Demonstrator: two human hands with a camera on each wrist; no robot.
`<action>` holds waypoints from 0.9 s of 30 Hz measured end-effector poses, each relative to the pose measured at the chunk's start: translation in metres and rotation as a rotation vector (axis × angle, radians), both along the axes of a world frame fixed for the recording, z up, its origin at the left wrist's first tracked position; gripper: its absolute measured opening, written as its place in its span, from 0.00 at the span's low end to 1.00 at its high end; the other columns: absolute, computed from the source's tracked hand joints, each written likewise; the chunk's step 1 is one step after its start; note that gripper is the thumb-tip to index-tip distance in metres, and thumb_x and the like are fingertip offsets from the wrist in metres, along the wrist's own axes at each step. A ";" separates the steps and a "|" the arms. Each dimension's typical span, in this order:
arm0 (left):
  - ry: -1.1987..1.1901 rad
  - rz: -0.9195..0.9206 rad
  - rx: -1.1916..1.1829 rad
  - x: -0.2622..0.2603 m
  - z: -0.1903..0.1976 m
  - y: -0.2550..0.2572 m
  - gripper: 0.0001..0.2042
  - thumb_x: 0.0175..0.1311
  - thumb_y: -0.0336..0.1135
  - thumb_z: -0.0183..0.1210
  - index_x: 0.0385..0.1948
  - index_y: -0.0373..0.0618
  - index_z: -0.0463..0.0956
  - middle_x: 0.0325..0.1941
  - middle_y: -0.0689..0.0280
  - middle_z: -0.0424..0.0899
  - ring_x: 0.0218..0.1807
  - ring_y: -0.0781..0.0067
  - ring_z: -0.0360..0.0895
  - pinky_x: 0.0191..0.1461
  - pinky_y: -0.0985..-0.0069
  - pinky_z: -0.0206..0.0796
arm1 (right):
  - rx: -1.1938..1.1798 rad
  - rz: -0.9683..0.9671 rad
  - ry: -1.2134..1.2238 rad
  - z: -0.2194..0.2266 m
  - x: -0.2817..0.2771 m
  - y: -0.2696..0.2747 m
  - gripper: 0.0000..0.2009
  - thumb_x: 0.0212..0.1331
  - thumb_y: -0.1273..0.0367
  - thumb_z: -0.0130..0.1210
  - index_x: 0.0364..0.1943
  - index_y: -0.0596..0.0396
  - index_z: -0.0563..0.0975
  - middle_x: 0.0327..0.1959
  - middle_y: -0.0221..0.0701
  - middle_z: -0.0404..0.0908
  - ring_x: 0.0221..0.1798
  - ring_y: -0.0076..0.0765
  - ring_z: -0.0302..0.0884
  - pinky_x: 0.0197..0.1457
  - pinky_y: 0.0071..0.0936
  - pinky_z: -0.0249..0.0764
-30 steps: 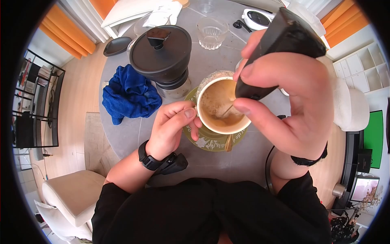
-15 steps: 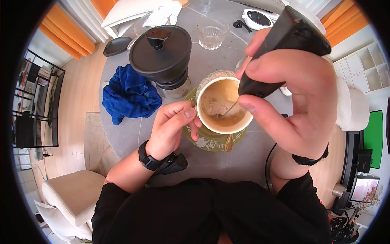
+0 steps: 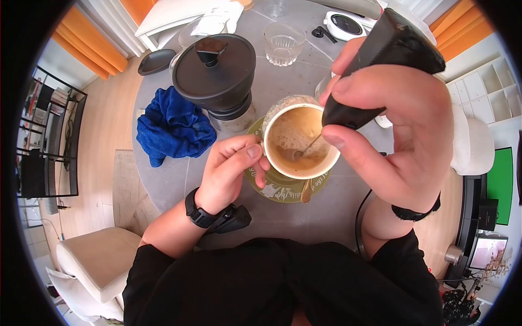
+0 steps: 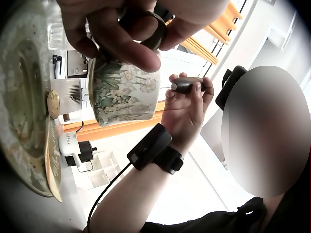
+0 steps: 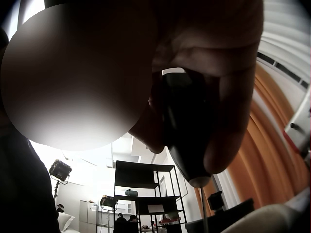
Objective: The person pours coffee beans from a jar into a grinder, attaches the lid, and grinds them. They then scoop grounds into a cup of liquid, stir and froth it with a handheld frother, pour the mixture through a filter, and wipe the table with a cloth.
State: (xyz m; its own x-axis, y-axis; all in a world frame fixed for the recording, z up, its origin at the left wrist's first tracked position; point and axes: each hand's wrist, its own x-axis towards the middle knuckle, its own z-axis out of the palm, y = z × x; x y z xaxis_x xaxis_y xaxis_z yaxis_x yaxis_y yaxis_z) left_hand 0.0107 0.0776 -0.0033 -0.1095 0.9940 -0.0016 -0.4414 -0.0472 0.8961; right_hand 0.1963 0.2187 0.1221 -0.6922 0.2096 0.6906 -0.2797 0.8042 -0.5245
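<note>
My left hand (image 3: 231,168) pinches the handle of a cup (image 3: 300,177) of foamy light-brown coffee (image 3: 291,127). The left wrist view shows flowers printed on the cup's side and a gap between it and the green saucer (image 4: 36,160). A gold spoon (image 3: 306,191) lies on that saucer. Over the cup's right rim, my right hand (image 3: 408,119) grips a black handheld milk frother (image 3: 389,51), tilted. Its thin metal shaft (image 3: 312,144) reaches down into the coffee; the whisk end is mostly hidden in the liquid.
A black-lidded coffee grinder (image 3: 217,73) stands beyond my left hand, with a crumpled blue towel (image 3: 173,127) beside it. Farther back are a clear glass (image 3: 284,46), a white round-dialled device (image 3: 345,26) and a dark oval dish (image 3: 156,62).
My right hand and the frother have shifted slightly right, and the shaft's lower end has moved about in the coffee. The left hand and cup have stayed nearly still.
</note>
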 end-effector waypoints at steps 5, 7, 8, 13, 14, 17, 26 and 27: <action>-0.001 -0.002 -0.001 0.000 0.000 0.000 0.14 0.72 0.37 0.52 0.31 0.35 0.79 0.30 0.63 0.83 0.26 0.73 0.79 0.33 0.78 0.71 | -0.011 0.160 0.270 -0.024 -0.013 0.015 0.24 0.42 0.86 0.65 0.48 0.63 0.75 0.48 0.53 0.77 0.41 0.41 0.84 0.43 0.29 0.79; -0.006 0.001 0.009 0.000 0.000 0.000 0.14 0.72 0.37 0.52 0.30 0.35 0.79 0.30 0.63 0.82 0.26 0.73 0.79 0.33 0.78 0.70 | 0.022 0.087 0.119 -0.005 -0.002 0.008 0.24 0.42 0.86 0.65 0.48 0.63 0.75 0.48 0.54 0.77 0.41 0.41 0.84 0.44 0.28 0.79; -0.006 0.001 0.008 0.000 0.000 0.000 0.14 0.72 0.37 0.52 0.30 0.35 0.79 0.30 0.63 0.82 0.26 0.73 0.79 0.33 0.78 0.70 | 0.055 0.014 -0.033 0.004 0.002 0.005 0.24 0.42 0.85 0.66 0.48 0.63 0.75 0.48 0.54 0.77 0.41 0.40 0.84 0.44 0.28 0.78; 0.005 0.014 0.007 0.001 -0.001 0.001 0.15 0.72 0.37 0.52 0.30 0.35 0.79 0.30 0.64 0.82 0.26 0.73 0.79 0.32 0.78 0.71 | 0.106 0.008 -0.052 0.006 0.002 0.005 0.25 0.40 0.85 0.66 0.48 0.63 0.75 0.44 0.53 0.80 0.41 0.40 0.84 0.44 0.27 0.78; 0.005 0.014 0.006 0.000 -0.001 0.001 0.15 0.72 0.37 0.52 0.30 0.35 0.79 0.30 0.64 0.82 0.26 0.73 0.79 0.32 0.78 0.71 | 0.075 -0.004 -0.040 0.005 0.001 0.004 0.25 0.40 0.85 0.67 0.48 0.63 0.75 0.42 0.53 0.80 0.41 0.40 0.83 0.43 0.27 0.78; 0.009 0.010 0.009 -0.001 -0.002 0.000 0.14 0.72 0.37 0.52 0.30 0.35 0.79 0.30 0.64 0.82 0.26 0.73 0.79 0.32 0.77 0.71 | 0.101 -0.041 0.020 0.001 -0.003 0.000 0.23 0.40 0.84 0.68 0.46 0.63 0.76 0.40 0.51 0.81 0.40 0.39 0.83 0.42 0.26 0.78; -0.026 0.006 0.027 -0.001 0.000 -0.001 0.14 0.72 0.37 0.53 0.29 0.35 0.79 0.29 0.63 0.82 0.26 0.73 0.79 0.33 0.78 0.70 | 0.144 0.112 -0.050 0.010 -0.003 0.006 0.15 0.43 0.79 0.71 0.35 0.63 0.78 0.38 0.50 0.80 0.38 0.43 0.82 0.40 0.32 0.77; -0.032 0.012 0.039 -0.001 0.001 -0.001 0.14 0.72 0.37 0.53 0.29 0.35 0.79 0.30 0.63 0.82 0.26 0.73 0.79 0.33 0.78 0.70 | 0.144 0.112 -0.050 0.009 -0.006 0.013 0.15 0.43 0.79 0.71 0.35 0.63 0.78 0.38 0.50 0.80 0.38 0.43 0.82 0.40 0.32 0.77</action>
